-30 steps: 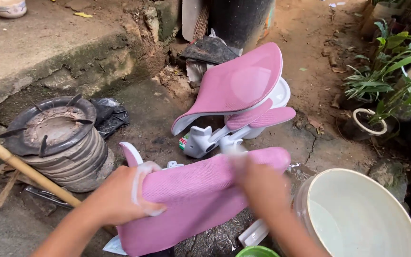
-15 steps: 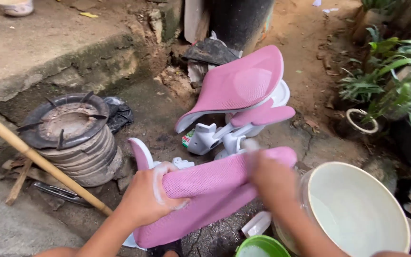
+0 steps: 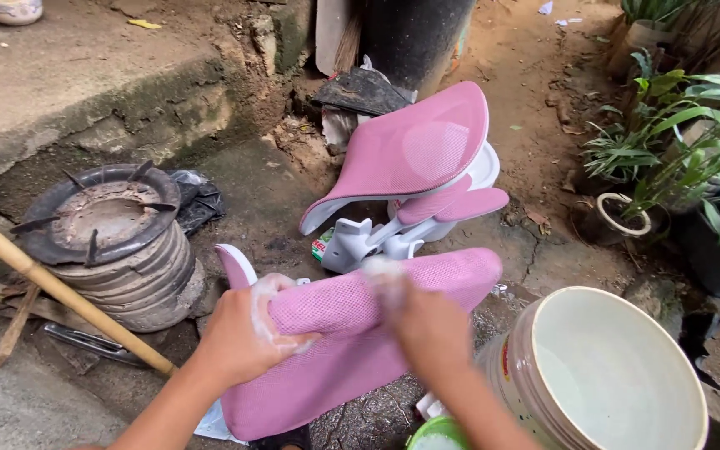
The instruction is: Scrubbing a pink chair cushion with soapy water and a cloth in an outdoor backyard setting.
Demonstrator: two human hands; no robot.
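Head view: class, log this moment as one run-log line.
left hand: grips pink mesh pad, soapy | right hand: on pad top, blurred | bucket: right of pad

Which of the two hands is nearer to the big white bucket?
Right. The right hand rests on the pink mesh cushion, just left of the white bucket; the left hand grips the cushion's far left end.

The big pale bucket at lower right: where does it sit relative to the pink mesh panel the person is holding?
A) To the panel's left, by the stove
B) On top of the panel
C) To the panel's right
C: the bucket stands right of the pink mesh panel, beyond the right hand.
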